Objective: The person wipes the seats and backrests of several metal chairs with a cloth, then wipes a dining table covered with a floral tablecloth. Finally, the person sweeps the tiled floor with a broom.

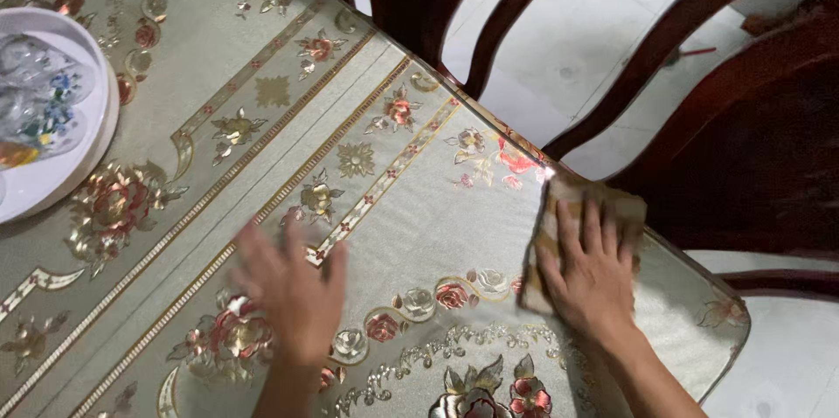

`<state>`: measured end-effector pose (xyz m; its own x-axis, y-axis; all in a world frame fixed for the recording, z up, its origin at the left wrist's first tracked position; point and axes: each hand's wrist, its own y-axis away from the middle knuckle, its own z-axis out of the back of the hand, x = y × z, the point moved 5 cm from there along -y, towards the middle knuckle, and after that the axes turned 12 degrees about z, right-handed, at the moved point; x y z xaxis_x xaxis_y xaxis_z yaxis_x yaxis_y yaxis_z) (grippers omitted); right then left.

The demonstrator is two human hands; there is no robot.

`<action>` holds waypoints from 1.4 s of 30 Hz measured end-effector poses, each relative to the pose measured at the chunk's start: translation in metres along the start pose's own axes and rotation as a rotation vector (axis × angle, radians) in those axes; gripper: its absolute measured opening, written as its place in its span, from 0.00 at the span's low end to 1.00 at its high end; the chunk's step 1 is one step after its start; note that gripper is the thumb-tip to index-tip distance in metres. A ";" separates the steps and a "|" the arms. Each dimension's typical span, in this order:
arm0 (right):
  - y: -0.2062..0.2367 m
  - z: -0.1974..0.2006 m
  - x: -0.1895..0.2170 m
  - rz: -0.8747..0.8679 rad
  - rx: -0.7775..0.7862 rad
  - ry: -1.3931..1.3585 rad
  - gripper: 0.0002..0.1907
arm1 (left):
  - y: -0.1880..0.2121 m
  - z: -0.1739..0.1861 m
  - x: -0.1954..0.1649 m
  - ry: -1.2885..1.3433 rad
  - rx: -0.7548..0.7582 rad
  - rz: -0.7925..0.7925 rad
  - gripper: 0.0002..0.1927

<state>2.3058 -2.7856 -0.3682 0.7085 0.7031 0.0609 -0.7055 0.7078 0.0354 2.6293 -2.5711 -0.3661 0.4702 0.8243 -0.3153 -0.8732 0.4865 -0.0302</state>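
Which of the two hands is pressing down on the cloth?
The right hand, flat on the yellowish cloth at the table's edge beside the chairs. The left hand lies blurred on the bare flowered tablecloth.

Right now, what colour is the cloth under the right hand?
Tan-yellow cloth, pressed flat under the right hand; head view.

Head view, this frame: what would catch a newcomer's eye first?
The glossy floral tablecloth, gold and red on pale green, fills most of the frame. Near the table's right edge the right hand presses flat on a folded yellowish cloth, while the left hand, blurred, lies spread on the tablecloth at lower centre. A white tray sits at the far left, and dark red wooden chairs stand beyond the table.
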 end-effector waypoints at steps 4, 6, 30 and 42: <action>-0.059 -0.011 0.013 -0.081 0.135 -0.150 0.42 | -0.057 -0.032 -0.086 -0.071 0.005 -0.187 0.35; -0.109 -0.016 0.037 0.051 0.154 -0.095 0.40 | -0.073 -0.039 -0.100 -0.045 -0.009 -0.159 0.31; -0.393 -0.020 0.213 0.463 -0.006 -0.306 0.39 | -0.095 -0.040 -0.106 0.080 -0.166 -0.138 0.29; -0.030 0.014 0.118 0.431 -0.151 -0.144 0.38 | -0.072 -0.027 -0.083 0.438 -0.224 -0.180 0.28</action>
<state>2.4105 -2.7248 -0.3481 0.3344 0.9259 0.1756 -0.9164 0.3630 -0.1685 2.6498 -2.6817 -0.3631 0.5597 0.5116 -0.6519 -0.8119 0.4963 -0.3075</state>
